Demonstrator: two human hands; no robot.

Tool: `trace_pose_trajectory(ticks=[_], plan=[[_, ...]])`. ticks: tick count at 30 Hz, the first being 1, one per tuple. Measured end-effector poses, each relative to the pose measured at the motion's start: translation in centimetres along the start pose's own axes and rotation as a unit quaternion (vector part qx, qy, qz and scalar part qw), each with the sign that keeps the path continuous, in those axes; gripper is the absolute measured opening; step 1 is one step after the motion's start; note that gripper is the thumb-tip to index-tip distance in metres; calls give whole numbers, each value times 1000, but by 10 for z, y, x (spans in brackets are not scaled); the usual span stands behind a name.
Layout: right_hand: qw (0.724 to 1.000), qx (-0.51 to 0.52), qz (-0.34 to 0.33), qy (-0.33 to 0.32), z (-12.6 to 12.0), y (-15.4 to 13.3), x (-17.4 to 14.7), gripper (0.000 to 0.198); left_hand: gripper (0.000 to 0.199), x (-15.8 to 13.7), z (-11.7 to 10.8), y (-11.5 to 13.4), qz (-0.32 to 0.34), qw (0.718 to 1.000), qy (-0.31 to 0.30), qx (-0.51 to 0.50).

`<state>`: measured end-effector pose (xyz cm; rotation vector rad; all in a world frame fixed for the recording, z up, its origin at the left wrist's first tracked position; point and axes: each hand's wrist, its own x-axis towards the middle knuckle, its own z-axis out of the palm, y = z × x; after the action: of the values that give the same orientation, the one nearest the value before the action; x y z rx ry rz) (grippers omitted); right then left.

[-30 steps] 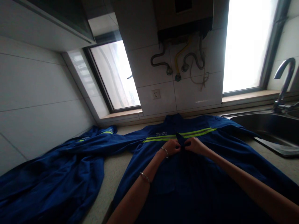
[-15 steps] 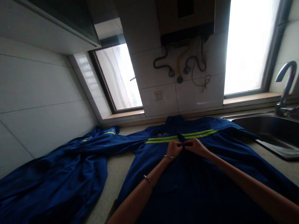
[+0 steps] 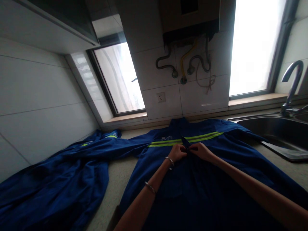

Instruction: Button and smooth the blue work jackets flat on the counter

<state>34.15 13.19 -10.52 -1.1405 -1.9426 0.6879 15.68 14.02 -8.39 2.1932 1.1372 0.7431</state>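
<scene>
A blue work jacket (image 3: 163, 179) with yellow-green stripes across the chest lies spread front up on the counter, its collar toward the wall. My left hand (image 3: 178, 152) pinches the front edge of the jacket just below the stripes. Close beside it, my right hand (image 3: 200, 151) is closed on the same front opening, thumb and fingers together. A flap of the placket stands up between and above both hands. Whether a button or fastener is between the fingertips cannot be made out. Two bracelets are on my left arm.
Another blue garment (image 3: 60, 183) lies heaped on the counter (image 3: 120, 173) at left. A steel sink (image 3: 271, 128) with a tap (image 3: 292, 83) is at right, a flat pale-topped object (image 3: 284, 151) at its edge. A wall heater (image 3: 190, 19) with hoses hangs above.
The view has shifted slightly. Both hands stay at the jacket's front opening; my left wrist has turned a little, and the cloth below the hands shows more raised folds.
</scene>
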Motion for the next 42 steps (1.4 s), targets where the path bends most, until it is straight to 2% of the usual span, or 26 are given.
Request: trace_pose_trajectory(ticks=[2, 5, 8, 10, 17, 20, 25, 30, 36, 40, 42], plan=[[1000, 16, 3, -13, -1, 4, 2, 26, 9, -1, -4, 0, 50, 996, -34, 60], [999, 39, 5, -27, -3, 6, 3, 25, 11, -2, -4, 0, 107, 984, -41, 137], [997, 62, 21, -27, -4, 3, 3, 26, 13, -1, -1, -1, 138, 973, -62, 175], [996, 75, 30, -31, -5, 1, 3, 28, 13, -1, 1, -2, 137, 971, -51, 188], [996, 90, -14, -22, -1, 6, 5, 25, 19, -8, 8, 6, 67, 987, 64, 131], [997, 78, -3, 0, 2, 10, 5, 25, 21, -10, 9, 10, 37, 992, 90, 75], [999, 24, 24, 35, 7, 13, 4, 24, 22, -10, 9, 8, -6, 995, 96, -17], [997, 2, 51, 59, 11, 12, 3, 29, 25, -8, 11, 2, -48, 993, 91, -65], [997, -49, 17, 62, 10, 2, -1, 27, 23, -4, 14, -6, -78, 989, 78, -102], [997, -40, 4, 59, 11, 0, -3, 27, 19, 1, 17, -12, -93, 984, 81, -126], [998, -35, 4, 60, 11, 1, -3, 27, 24, 2, 17, -13, -110, 977, 96, -156]])
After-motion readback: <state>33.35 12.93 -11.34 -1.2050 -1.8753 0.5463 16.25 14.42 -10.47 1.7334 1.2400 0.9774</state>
